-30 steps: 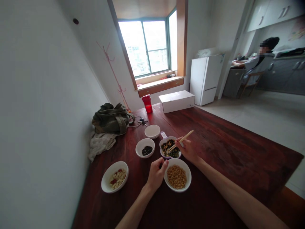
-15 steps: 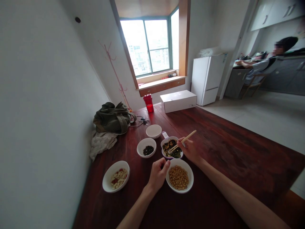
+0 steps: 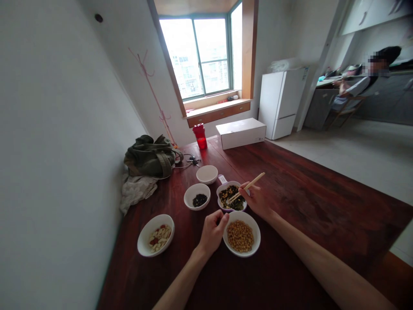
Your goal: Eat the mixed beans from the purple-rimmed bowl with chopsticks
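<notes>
Obs., head view: right hand (image 3: 257, 201) clenched around a pair of wooden chopsticks (image 3: 252, 183), tips angled down into a purple-edged bowl (image 3: 225, 208) of dark greens mixed with yellow beans (image 3: 230, 194). Tips appear to meet the mix, though contact is hard to confirm from this angle. Left hand (image 3: 212, 233) curled shut, nothing showing in it, resting just beside a white bowl (image 3: 240, 252) of soybeans (image 3: 240, 236). Both bowls stand on a dark red wooden table (image 3: 290, 202), along with a bowl of dark seeds (image 3: 197, 196), a bowl of pale nuts with red pieces (image 3: 155, 235) and a plain white bowl (image 3: 207, 174).

Technique note: the grip looks sound; keeping the tips low inside the rim limits spills. Round beans may roll, so closing the tips slowly seems best, with the free hand ready to steady the bowl
</notes>
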Demonstrator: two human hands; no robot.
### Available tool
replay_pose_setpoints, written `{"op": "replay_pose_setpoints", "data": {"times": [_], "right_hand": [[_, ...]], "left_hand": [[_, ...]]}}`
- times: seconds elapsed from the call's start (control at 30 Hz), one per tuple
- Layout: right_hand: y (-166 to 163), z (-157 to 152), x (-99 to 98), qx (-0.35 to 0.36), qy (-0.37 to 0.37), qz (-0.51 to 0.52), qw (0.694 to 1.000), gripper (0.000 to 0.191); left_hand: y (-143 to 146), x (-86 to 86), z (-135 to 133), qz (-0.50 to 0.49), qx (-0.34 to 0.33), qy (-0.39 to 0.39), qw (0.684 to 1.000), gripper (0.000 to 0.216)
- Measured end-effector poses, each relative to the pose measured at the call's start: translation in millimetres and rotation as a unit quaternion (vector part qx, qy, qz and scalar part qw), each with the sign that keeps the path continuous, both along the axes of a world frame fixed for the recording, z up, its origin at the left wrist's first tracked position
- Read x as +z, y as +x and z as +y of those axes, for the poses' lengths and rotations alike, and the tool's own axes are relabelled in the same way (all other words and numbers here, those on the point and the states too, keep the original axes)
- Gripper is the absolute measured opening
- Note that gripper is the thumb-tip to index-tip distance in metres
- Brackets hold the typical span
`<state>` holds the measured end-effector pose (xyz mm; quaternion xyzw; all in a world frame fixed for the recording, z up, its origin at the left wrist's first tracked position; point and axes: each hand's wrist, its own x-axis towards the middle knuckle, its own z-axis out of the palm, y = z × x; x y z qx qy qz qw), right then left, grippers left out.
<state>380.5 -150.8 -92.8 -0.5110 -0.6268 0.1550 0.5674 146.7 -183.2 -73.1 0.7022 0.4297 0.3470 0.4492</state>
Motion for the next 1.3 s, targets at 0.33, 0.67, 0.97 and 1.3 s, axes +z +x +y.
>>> {"op": "replay_pose_setpoints", "data": {"times": [0.33, 0.67, 0.97, 1.3], "right_hand": [[5, 4, 5.6, -0.001, -0.024, 0.146, 0.989, 0.034], [21, 0, 29.0, 0.219, -0.131, 0.180, 0.950, 0.042], [3, 8, 5.2, -0.030, -0.016, 0.180, 0.983, 0.034], [1, 9, -6.1, -0.016, 0.033, 0.070, 0.997, 0.033]], "left_hand": [[0, 2.3, -1, -0.005, 0.004, -0.011, 1.000, 0.055], [0, 2.7, -1, -0.009, -0.006, -0.011, 1.000, 0.053], [1, 5.7, -2, -0.005, -0.002, -0.013, 1.000, 0.053], [1, 6.2, -3, -0.017, -0.005, -0.012, 1.000, 0.050]]}}
